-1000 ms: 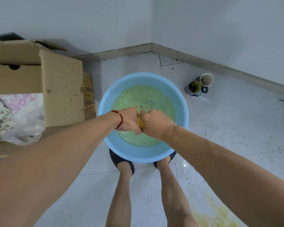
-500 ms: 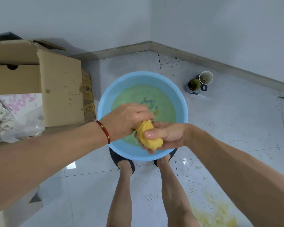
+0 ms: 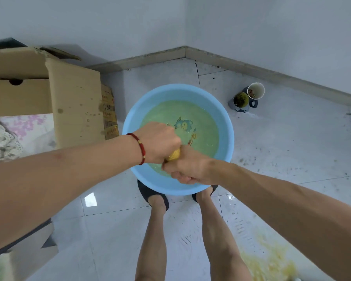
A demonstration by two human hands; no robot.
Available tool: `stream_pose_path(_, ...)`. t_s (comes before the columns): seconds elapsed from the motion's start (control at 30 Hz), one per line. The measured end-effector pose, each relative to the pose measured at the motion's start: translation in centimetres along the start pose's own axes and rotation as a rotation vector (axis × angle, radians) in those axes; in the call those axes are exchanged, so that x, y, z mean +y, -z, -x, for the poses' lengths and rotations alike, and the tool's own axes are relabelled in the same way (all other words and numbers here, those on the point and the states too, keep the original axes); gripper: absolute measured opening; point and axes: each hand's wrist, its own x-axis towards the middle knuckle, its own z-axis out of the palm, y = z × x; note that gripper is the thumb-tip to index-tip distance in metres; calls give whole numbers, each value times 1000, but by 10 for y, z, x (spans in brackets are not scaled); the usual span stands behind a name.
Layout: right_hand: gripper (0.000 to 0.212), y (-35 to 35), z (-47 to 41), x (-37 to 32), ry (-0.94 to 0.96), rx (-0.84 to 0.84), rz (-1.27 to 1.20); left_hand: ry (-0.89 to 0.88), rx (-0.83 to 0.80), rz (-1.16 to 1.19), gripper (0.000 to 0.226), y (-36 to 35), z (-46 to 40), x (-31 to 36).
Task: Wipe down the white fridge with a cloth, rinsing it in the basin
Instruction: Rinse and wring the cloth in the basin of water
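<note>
A round light-blue basin [image 3: 227,126] of greenish water stands on the tiled floor in front of my feet. Above its near side both my hands are wrapped around a rolled-up yellow cloth [image 3: 174,154]. My left hand [image 3: 159,141], with a red string bracelet on the wrist, grips the cloth's upper end. My right hand [image 3: 187,167] grips the lower end, knuckles up. Only a small patch of the cloth shows between the fists. The white fridge is out of view.
A large open cardboard box [image 3: 69,102] stands left of the basin, with patterned fabric [image 3: 10,134] inside it. Two cups [image 3: 246,97] sit on the floor to the right near the wall corner. A yellow stain [image 3: 272,260] marks the tiles at lower right.
Half a second ago the cloth lay exposed in my upturned right hand. Both fists have since closed tight around it and twisted, hiding most of it. The hands stay over the basin's near side.
</note>
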Motion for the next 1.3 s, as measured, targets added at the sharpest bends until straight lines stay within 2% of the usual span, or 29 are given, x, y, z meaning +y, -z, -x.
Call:
stream_pose_path(0.1,21,-2,-10,-1,67,266,342,69,-103,101,15,0,-14,3)
stream_pose_path(0.2,2,0,-23,3,139,391,612,134,-192,246,11,-7,-24,0)
stream_pose_path(0.23,15,1,-26,3,154,422,673,156,-201,293,9,-9,-27,-2)
stream_pose_path(0.3,35,6,-31,4,181,465,786,201,-196,399,11,-15,-30,-5)
stream_pose_path(0.37,40,12,-30,1,235,493,928,265,-180,493,14,-18,-31,-5)
stream_pose_path(0.5,34,24,-21,-5,347,509,1154,369,-163,646,12,-17,-30,-2)
stream_pose_path(0.63,32,28,-10,-7,367,508,1290,410,-207,766,24,-9,-26,5)
stream_pose_path(0.7,31,26,-4,-8,344,521,1256,416,-167,777,23,-5,-19,7)
stream_pose_path(0.8,35,14,16,-18,293,499,1064,352,-67,797,16,3,6,8)
stream_pose_path(0.93,56,2,67,-42,274,485,792,324,48,1194,29,34,66,5)
stream_pose_path(1.07,45,-13,144,-81,274,514,545,280,319,1605,35,89,133,6)
stream_pose_path(1.2,29,-44,246,-125,425,414,120,160,543,1665,55,154,203,10)
stream_pose_path(1.3,32,-65,301,-140,548,331,-204,68,688,1725,70,196,239,15)
